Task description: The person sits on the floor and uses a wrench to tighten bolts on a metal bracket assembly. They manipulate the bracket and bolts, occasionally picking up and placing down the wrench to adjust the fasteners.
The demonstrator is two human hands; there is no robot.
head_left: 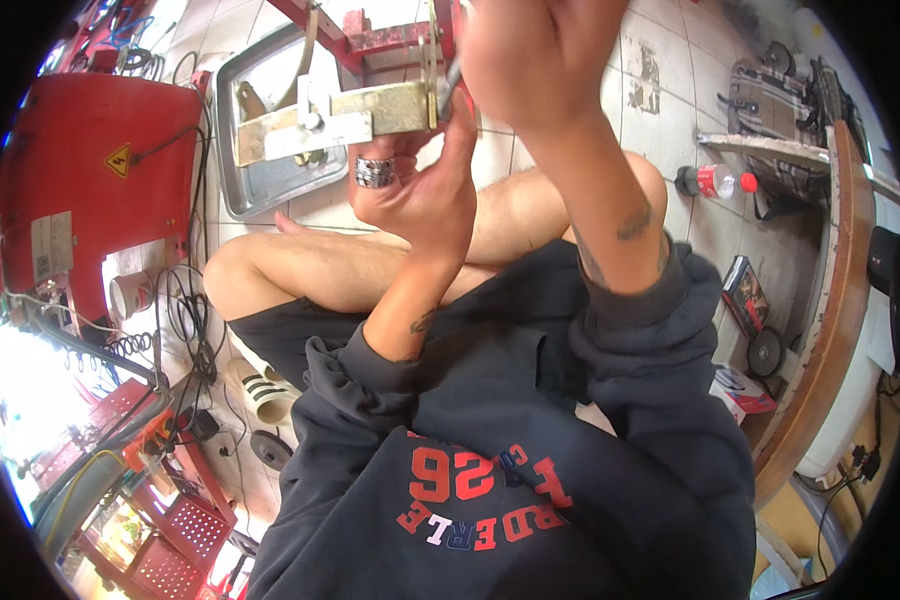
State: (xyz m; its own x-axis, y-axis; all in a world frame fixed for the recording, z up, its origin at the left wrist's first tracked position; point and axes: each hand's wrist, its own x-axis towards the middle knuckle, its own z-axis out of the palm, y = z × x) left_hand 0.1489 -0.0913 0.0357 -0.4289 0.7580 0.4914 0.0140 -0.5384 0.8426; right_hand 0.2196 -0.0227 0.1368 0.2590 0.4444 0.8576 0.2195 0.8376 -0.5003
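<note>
My left hand, with a silver ring on one finger, grips the underside of a flat yellowish metal bracket that has a white plate bolted to it. The bracket hangs from a red metal frame at the top. My right hand is raised close to the camera, its fingers curled at the bracket's right end on a small dark part that I cannot make out. My bare knees and dark sweatshirt fill the lower middle.
A grey metal tray lies on the tiled floor under the bracket. A red machine with cables stands at left. A plastic bottle with a red cap lies at right near a curved wooden table edge. A slipper rests below my leg.
</note>
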